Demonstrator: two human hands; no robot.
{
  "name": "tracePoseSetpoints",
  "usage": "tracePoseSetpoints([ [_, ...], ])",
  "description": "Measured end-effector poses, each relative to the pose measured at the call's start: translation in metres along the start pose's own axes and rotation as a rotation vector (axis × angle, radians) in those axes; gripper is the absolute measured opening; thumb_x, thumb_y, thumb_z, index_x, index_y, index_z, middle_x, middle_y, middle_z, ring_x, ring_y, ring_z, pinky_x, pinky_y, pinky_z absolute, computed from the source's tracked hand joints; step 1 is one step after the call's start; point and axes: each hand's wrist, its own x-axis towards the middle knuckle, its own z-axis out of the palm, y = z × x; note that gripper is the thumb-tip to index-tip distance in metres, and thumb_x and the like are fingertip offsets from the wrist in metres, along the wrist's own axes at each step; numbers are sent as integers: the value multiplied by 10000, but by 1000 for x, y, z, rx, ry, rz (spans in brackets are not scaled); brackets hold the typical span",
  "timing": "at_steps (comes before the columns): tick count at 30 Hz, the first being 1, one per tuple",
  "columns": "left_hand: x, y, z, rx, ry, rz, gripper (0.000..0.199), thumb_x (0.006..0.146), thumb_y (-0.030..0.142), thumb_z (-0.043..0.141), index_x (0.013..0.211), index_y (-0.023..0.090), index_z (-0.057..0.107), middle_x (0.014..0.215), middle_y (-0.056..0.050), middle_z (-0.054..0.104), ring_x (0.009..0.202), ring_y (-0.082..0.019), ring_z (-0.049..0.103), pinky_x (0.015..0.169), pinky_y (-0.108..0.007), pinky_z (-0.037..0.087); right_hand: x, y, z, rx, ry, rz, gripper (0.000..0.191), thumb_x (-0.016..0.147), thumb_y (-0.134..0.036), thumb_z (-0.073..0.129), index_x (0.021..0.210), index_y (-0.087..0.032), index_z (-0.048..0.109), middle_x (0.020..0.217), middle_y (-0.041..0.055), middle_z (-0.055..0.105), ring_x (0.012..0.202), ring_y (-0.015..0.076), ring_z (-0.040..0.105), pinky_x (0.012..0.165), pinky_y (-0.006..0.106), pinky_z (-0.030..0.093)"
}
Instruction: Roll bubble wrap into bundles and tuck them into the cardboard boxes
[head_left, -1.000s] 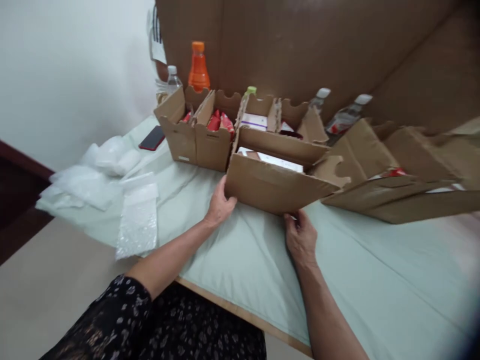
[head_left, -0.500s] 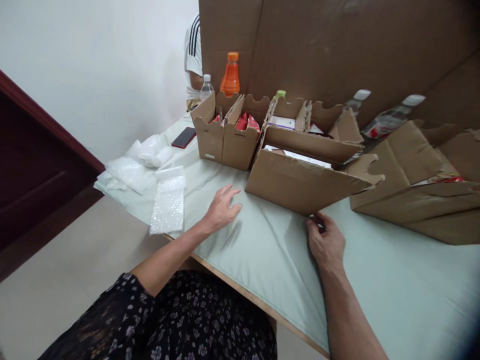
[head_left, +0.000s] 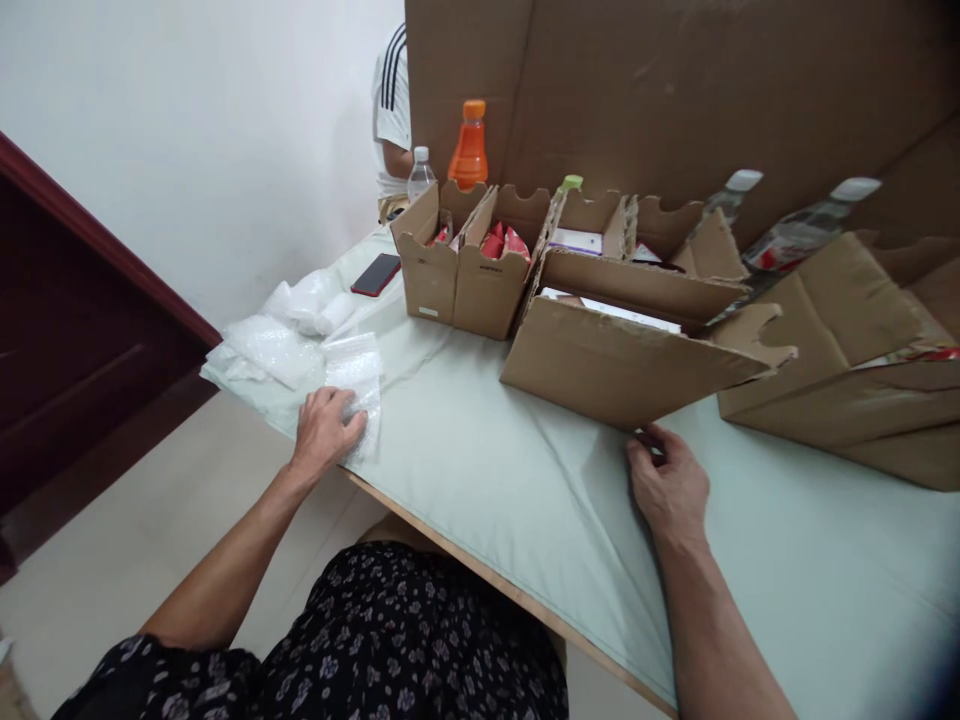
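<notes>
My left hand [head_left: 328,430] lies on the lower left part of a clear bubble-wrap pouch [head_left: 358,362] at the table's front edge. Its thumb is spread from the fingers, which rest on the plastic without closing round it. On the cloth to the right, my right hand [head_left: 671,485] rests on its side, fingers loosely curled and thumb a little apart. I see nothing held in it. Its fingertips are close to the bottom corner of a cardboard holder [head_left: 600,365] with a white box [head_left: 611,310] inside; whether they touch it, I cannot tell.
More bubble wrap [head_left: 274,345] and a phone [head_left: 376,274] lie at the left. Cardboard bins [head_left: 427,280] with red packets stand behind, near an orange bottle [head_left: 469,150] and clear bottles [head_left: 806,225]. Another carton [head_left: 840,400] is at the right. A person's sleeve [head_left: 394,90] shows beyond.
My left hand has moved left from the bare cloth onto the bubble-wrap pouch. My right hand has stayed by the holder's corner. The view has shifted slightly.
</notes>
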Motion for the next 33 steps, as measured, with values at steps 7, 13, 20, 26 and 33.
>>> tracePoseSetpoints([
  [7,13,4,-13,-109,49,-41,249,843,318,537,912,191,739,1000,-126,715,1014,-324,651,972,-485,515,1,-10,-10,46,-24,62,517,743,-468,605,1134,-160,745,959,116,785,728,231,666,765,418,557],
  [13,5,61,-30,-456,4,50,240,868,396,596,921,214,743,976,-67,737,954,-238,686,629,-285,519,-12,-24,-53,172,81,222,395,791,-480,709,1064,-209,798,901,137,770,837,274,698,822,446,544],
  [20,-14,164,12,-816,-354,157,225,867,376,648,971,206,752,1018,-80,751,822,-199,696,673,-306,570,-60,-59,-39,446,-585,-3,687,776,-554,784,1379,-260,636,1384,159,683,1184,327,700,871,464,608],
  [26,-30,183,27,-821,-432,225,212,860,312,645,1013,208,748,1042,-86,739,864,-205,716,656,-292,570,-68,-70,13,430,-635,-59,603,830,-390,713,1392,-205,595,1150,115,768,998,243,737,822,387,604],
  [33,-25,150,27,-705,-349,289,225,946,257,526,1016,224,737,1067,-80,751,1041,-243,702,879,-382,583,-85,-75,13,86,-483,-396,339,878,-291,679,1215,-255,706,1165,94,744,1012,280,681,922,470,554],
])
